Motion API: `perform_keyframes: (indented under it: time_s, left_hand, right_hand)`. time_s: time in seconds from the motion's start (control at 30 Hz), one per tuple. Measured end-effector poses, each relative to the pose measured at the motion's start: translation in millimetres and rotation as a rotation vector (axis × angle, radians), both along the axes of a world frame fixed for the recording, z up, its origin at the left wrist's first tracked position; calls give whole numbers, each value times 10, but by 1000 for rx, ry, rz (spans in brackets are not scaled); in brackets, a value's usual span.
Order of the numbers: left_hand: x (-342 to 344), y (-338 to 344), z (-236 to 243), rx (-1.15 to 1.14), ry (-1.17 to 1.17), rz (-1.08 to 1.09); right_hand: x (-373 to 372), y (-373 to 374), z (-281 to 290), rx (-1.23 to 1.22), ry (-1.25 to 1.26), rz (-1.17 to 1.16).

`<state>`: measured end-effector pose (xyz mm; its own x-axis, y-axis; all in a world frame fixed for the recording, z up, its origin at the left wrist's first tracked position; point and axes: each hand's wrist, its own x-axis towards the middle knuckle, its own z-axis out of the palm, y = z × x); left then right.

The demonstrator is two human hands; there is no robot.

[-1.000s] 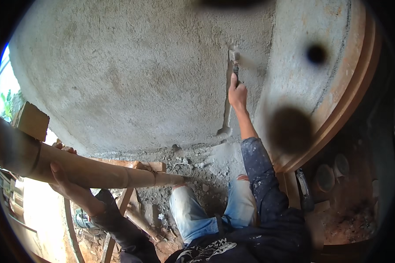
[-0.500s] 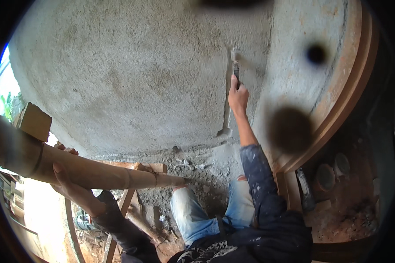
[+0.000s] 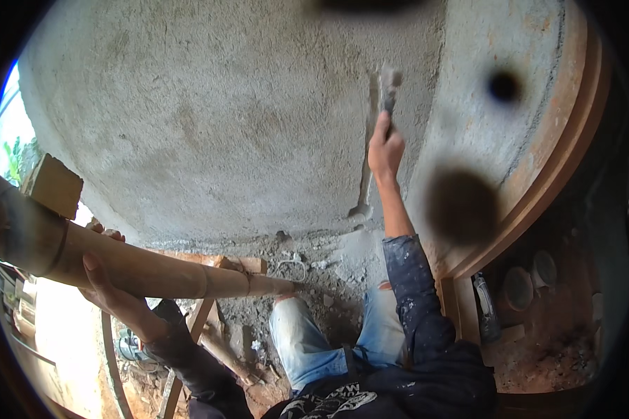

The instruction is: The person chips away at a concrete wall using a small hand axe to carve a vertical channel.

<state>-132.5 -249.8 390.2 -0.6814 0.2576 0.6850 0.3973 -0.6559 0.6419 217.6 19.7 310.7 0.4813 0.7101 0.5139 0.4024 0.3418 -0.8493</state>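
My right hand (image 3: 386, 148) is closed around the dark handle of a small hand tool (image 3: 391, 82). Its pale grey head is blurred, so I cannot tell whether it is a trowel or a brush. The head is over the rough grey plaster wall (image 3: 244, 119), just right of the upper end of a narrow vertical groove (image 3: 367, 157). At the left, my left hand (image 3: 115, 290) grips a thick bamboo pole (image 3: 161, 269), thumb on the near side and fingertips showing over the far side. The pole slants across in front of me toward my knee.
A wooden block (image 3: 52, 185) sits against the bamboo at far left. Rubble (image 3: 328, 279) lies along the wall's foot. Timber pieces (image 3: 189, 332) stand below the pole. To the right are a curved brown frame (image 3: 538, 209), a dark bottle-like object (image 3: 487, 307) and round containers (image 3: 517, 288).
My right hand and its tool have moved slightly up and to the right, away from the groove. The left hand keeps its hold on the bamboo pole.
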Motion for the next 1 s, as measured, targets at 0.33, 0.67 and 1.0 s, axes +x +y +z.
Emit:
perform_keyframes:
  time_s: [0.33, 0.67, 1.0]
  left_hand:
    - [31, -13, 25, 0, 31, 15]
    - [139, 44, 20, 31, -10, -16]
    - [16, -38, -20, 1, -15, -9]
  right_hand:
    - [96, 210, -53, 110, -101, -8]
    - [288, 168, 284, 1173, -50, 151]
    - [18, -305, 609, 792, 11, 107]
